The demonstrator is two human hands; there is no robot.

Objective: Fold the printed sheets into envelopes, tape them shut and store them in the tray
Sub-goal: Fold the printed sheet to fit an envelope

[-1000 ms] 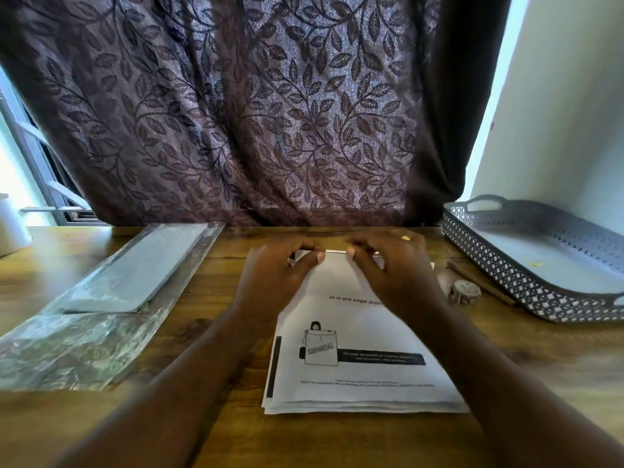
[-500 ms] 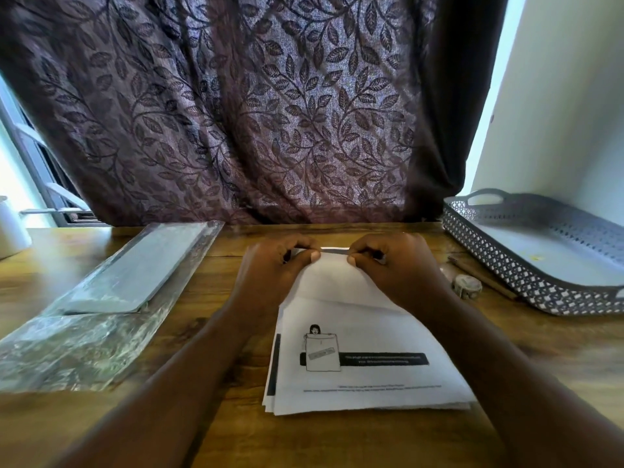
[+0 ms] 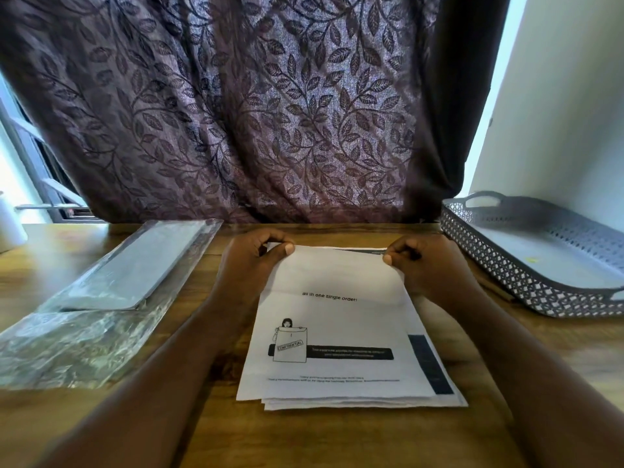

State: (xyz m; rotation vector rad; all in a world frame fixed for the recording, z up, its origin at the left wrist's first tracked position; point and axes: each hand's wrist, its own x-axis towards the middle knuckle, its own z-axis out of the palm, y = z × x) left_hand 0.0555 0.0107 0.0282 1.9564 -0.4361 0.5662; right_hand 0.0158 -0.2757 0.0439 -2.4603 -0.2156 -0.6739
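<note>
A stack of white printed sheets (image 3: 341, 396) lies on the wooden table in front of me. The top sheet (image 3: 334, 319) shows a drawing and a black bar and sits skewed a little to the left of the stack. My left hand (image 3: 250, 265) pinches its far left corner between thumb and fingers. My right hand (image 3: 425, 265) pinches its far right corner. The far edge is slightly raised off the pile. A grey perforated tray (image 3: 506, 265) with handles stands at the right, holding no envelopes that I can see.
A clear plastic sleeve (image 3: 101, 298) with a grey pack inside lies at the left. A patterned dark curtain (image 3: 253, 113) hangs behind the table's far edge. A white object (image 3: 10, 228) stands at the far left. My right forearm hides the table beside the tray.
Both hands moved apart from the middle of the sheet's far edge to its two corners. The top sheet has shifted left off the stack, uncovering a dark strip of the sheet below.
</note>
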